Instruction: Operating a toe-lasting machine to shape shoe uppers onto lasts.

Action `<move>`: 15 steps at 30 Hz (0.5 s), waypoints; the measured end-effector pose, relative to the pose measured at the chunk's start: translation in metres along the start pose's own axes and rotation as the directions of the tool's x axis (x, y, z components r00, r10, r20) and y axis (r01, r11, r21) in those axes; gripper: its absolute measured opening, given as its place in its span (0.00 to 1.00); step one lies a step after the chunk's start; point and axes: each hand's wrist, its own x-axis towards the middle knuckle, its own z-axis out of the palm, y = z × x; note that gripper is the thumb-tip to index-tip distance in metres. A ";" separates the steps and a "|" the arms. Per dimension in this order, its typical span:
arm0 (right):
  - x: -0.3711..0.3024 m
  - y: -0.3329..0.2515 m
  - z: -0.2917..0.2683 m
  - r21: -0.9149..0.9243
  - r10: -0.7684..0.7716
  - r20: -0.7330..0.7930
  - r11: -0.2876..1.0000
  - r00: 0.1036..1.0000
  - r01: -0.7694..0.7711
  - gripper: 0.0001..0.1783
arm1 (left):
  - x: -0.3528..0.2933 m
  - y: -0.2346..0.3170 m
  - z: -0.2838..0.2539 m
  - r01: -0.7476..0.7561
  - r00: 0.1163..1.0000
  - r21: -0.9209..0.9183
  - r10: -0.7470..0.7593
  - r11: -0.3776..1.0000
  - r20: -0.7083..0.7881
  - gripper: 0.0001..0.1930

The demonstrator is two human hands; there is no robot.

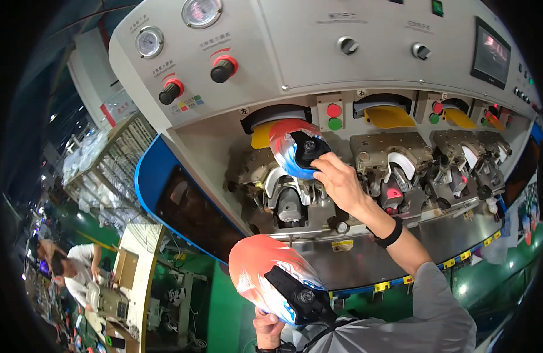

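Observation:
My right hand [341, 185] pinches the edge of a red, white and blue shoe upper [287, 141] with a black strap and a round dial. It is held over the leftmost station of the machine, above a grey heel-shaped mould [290, 206], next to a yellow flap [261, 135]. Close to me, at the bottom centre, my left hand [267, 325] is closed on a second shoe upper [271, 265] of the same colours, also with a black strap and dial. That upper covers most of the left fingers.
The grey machine [254, 65] carries gauges, knobs and a screen [491, 55]. More moulds [392, 170] line up to the right, with red and green buttons [334, 116] above. At left stand a wire rack [115, 159] and a workbench [143, 247]; a person [80, 267] works there.

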 end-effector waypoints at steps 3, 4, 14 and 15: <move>0.033 -0.011 0.015 -0.064 -0.028 -0.034 0.998 0.999 0.026 0.12 | 0.017 0.027 0.003 -0.049 0.998 -0.041 0.047 0.998 -0.032 0.33; 0.047 -0.014 0.020 -0.094 -0.055 -0.051 0.994 0.997 0.050 0.12 | 0.022 0.035 -0.004 -0.028 0.999 -0.053 0.026 0.998 -0.032 0.34; 0.118 -0.045 0.070 -0.267 -0.217 -0.071 0.945 0.974 0.191 0.13 | 0.041 0.070 -0.049 0.057 0.998 -0.080 -0.054 0.995 0.033 0.36; 0.110 -0.038 0.068 -0.296 -0.212 -0.041 0.936 0.976 0.191 0.13 | 0.041 0.072 -0.058 0.114 0.991 -0.056 -0.110 0.992 0.076 0.39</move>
